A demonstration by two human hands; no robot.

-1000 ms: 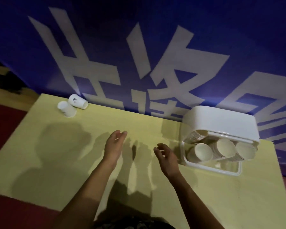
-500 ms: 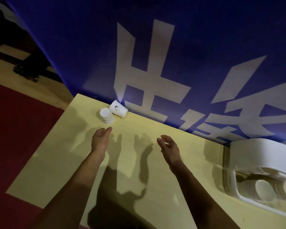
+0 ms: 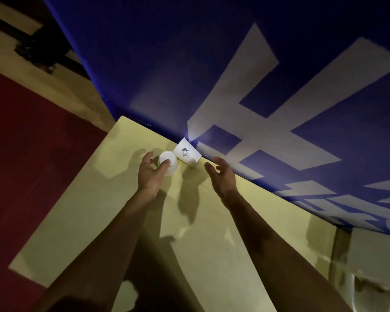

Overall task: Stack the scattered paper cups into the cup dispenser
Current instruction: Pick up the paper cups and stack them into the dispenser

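Observation:
Two white paper cups sit at the table's far left corner by the blue banner. One cup (image 3: 169,160) stands upside down. My left hand (image 3: 150,174) curls round it, thumb on its near side and fingers along its left side. The other cup (image 3: 187,153), printed with a small dark figure, lies on its side against the banner. My right hand (image 3: 221,176) hovers just right of the lying cup, fingers relaxed and holding nothing. The white cup dispenser (image 3: 374,255) shows only partly, blurred, at the lower right edge.
The yellow table (image 3: 212,221) ends at its left edge (image 3: 61,219) over a red floor (image 3: 32,176). The blue banner with white characters (image 3: 268,109) rises right behind the cups along the table's far edge.
The view swung left, pushing the dispenser to the frame's edge. Both hands moved forward to the two cups; my left hand now curls round the upturned cup, and my right hand is beside the lying one.

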